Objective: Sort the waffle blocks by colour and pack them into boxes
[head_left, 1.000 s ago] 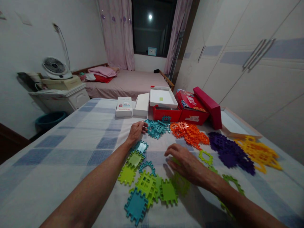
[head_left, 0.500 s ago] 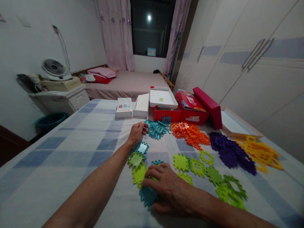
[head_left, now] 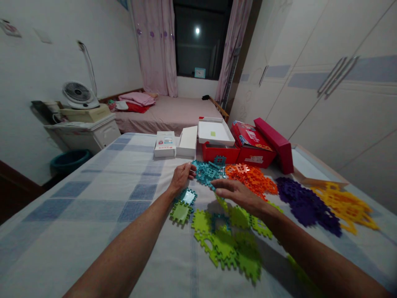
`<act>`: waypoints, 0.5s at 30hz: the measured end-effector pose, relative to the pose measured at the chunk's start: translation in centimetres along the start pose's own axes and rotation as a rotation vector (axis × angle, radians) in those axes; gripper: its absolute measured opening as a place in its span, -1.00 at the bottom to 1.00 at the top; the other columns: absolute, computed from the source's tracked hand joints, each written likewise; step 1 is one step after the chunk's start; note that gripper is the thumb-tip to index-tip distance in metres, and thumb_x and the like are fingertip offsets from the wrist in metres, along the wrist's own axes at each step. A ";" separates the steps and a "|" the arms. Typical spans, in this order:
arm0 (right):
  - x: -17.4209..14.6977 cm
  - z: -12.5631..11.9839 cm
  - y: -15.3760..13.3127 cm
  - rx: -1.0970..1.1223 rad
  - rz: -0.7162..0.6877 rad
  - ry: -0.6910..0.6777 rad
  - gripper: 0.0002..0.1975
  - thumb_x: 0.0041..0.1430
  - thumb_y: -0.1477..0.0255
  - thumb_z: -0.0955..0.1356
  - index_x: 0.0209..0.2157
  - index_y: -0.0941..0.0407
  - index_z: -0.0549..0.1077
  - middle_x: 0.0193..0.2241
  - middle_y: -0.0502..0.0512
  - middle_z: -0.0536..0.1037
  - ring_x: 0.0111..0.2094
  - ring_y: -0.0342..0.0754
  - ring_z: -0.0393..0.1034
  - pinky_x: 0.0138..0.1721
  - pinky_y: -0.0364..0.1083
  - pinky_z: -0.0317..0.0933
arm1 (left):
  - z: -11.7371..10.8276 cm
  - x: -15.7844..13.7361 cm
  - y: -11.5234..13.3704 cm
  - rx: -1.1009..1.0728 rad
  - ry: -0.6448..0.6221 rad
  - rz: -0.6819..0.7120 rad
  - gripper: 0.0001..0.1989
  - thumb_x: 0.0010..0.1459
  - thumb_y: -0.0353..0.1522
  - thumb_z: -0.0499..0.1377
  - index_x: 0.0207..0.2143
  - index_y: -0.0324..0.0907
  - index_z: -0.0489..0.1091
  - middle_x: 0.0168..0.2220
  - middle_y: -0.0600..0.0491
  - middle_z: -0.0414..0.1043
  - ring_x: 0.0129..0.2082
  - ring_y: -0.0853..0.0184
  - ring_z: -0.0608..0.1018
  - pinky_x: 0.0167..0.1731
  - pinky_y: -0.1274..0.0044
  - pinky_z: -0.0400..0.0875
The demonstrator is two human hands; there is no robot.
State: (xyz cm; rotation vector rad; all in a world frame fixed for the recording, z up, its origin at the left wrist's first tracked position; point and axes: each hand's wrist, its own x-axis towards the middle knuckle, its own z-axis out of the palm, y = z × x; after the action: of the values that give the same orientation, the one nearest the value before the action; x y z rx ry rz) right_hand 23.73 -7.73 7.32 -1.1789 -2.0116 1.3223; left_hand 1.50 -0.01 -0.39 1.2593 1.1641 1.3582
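Note:
Beside the heap of teal plastic interlocking tiles (head_left: pixel 206 171), my left hand (head_left: pixel 182 179) rests on the cloth with loosely bent fingers at the heap's left edge, holding nothing I can see. My right hand (head_left: pixel 232 192) reaches to the heap's near side, with a sliver of a teal tile at its fingertips; most of that tile is hidden. Just under its thumb stands the edge of a green tile (head_left: pixel 222 203). Several green tiles (head_left: pixel 225 244) lie spread and overlapping in front, around a teal window-frame tile (head_left: pixel 221 222). Near my left forearm lie a green tile (head_left: pixel 180 212) and shiny teal tiles (head_left: pixel 188 196).
Orange tiles (head_left: pixel 252 180), purple tiles (head_left: pixel 307 207) and yellow tiles (head_left: pixel 344 205) lie in heaps to the right. Behind stand white boxes (head_left: pixel 187 140), a white lid (head_left: pixel 214 131) and red boxes (head_left: pixel 252 145). A checked cloth (head_left: pixel 102 198) covers the surface.
My right hand has moved from the front tiles up to the teal heap; the front teal tile is gone from its place. Green tiles now lie gathered further right. My left hand stays at the heap.

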 end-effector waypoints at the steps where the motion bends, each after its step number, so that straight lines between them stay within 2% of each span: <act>1: 0.9 -0.3 0.3 0.090 0.028 0.009 -0.51 0.12 0.08 0.34 -0.02 0.10 0.46 0.00 0.14 0.48 -0.01 0.06 0.35 -0.02 0.04 0.24 | 0.0 0.0 0.0 -0.004 -0.001 0.005 -0.46 0.03 0.07 0.10 -0.45 -0.27 0.43 -0.48 -0.04 0.47 -0.54 0.39 0.49 -0.53 0.57 0.38; 4: 3.0 -1.0 1.0 0.349 0.066 -0.001 -0.52 0.12 0.05 0.32 -0.10 0.12 0.50 -0.07 0.15 0.52 -0.09 0.01 0.39 -0.12 -0.03 0.28 | 0.0 0.0 0.0 -0.014 -0.008 0.014 -0.46 0.02 0.08 0.10 -0.46 -0.27 0.43 -0.49 -0.04 0.47 -0.53 0.38 0.49 -0.54 0.56 0.37; 7: 4.9 -1.5 0.9 0.494 0.057 0.028 -0.57 0.08 0.07 0.37 -0.24 0.15 0.52 -0.21 0.13 0.56 -0.20 -0.03 0.42 -0.17 -0.07 0.28 | 0.0 0.0 0.1 -0.014 -0.012 0.014 -0.47 0.02 0.07 0.10 -0.46 -0.26 0.43 -0.51 -0.02 0.46 -0.54 0.38 0.48 -0.54 0.56 0.37; 11: 7.0 -2.0 -0.1 0.575 0.102 0.121 -0.63 0.02 0.12 0.41 -0.27 0.12 0.51 -0.28 0.09 0.55 -0.25 -0.06 0.42 -0.16 -0.06 0.28 | 0.0 -0.1 0.4 -0.008 -0.011 0.011 -0.49 0.03 0.06 0.10 -0.48 -0.25 0.42 -0.54 -0.01 0.45 -0.56 0.39 0.48 -0.54 0.56 0.35; 13: 7.1 -1.9 -0.2 0.592 0.124 0.090 -0.60 0.03 0.08 0.37 -0.22 0.09 0.49 -0.25 0.09 0.55 -0.23 -0.04 0.42 -0.14 -0.03 0.29 | 0.0 -0.1 0.4 -0.001 -0.014 0.005 -0.49 0.02 0.06 0.09 -0.49 -0.24 0.42 -0.56 0.00 0.44 -0.57 0.39 0.47 -0.55 0.56 0.34; 15: 6.3 -1.6 0.0 0.446 0.115 0.003 -0.54 0.05 0.04 0.33 -0.16 0.09 0.49 -0.17 0.14 0.53 -0.15 0.03 0.41 -0.11 0.03 0.30 | 0.0 0.0 0.3 0.004 -0.020 0.005 -0.49 0.02 0.06 0.09 -0.49 -0.24 0.42 -0.56 0.00 0.44 -0.58 0.39 0.47 -0.55 0.55 0.34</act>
State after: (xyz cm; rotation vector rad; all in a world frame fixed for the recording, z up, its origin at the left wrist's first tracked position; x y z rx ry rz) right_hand 21.60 -1.58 7.51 -1.0903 -1.5476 1.7109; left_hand 1.50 -0.04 -0.13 1.2770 1.1506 1.3448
